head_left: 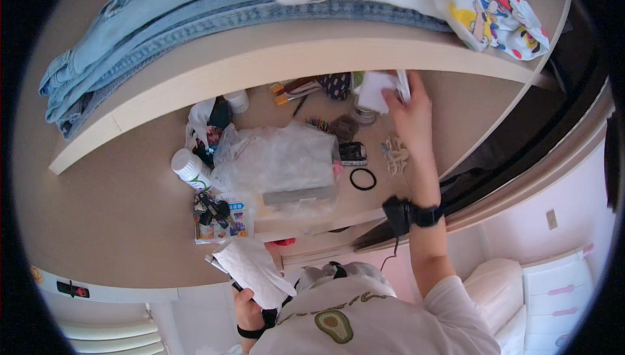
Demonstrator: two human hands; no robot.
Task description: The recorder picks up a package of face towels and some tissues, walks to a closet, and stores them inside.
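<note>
My right hand [415, 117] reaches to the back of the shelf compartment, its fingers closed on a white flat box-like thing [375, 92]; what exactly it is I cannot make out. Close by stand a small round jar [363, 116] and a dark polka-dot pouch [335, 86]. Low in the view, in front of the shelf, my left hand [248, 309] is closed round a crumpled white tissue [255, 270]. A thin dark thing shows beside the tissue, partly hidden.
A clear plastic bag [277, 159] fills the middle of the shelf. Around it are a white bottle [190, 167], a black hair tie [363, 179], tangled white bands [394, 156] and brushes [301, 88]. Folded jeans [195, 16] lie on the upper shelf [312, 49].
</note>
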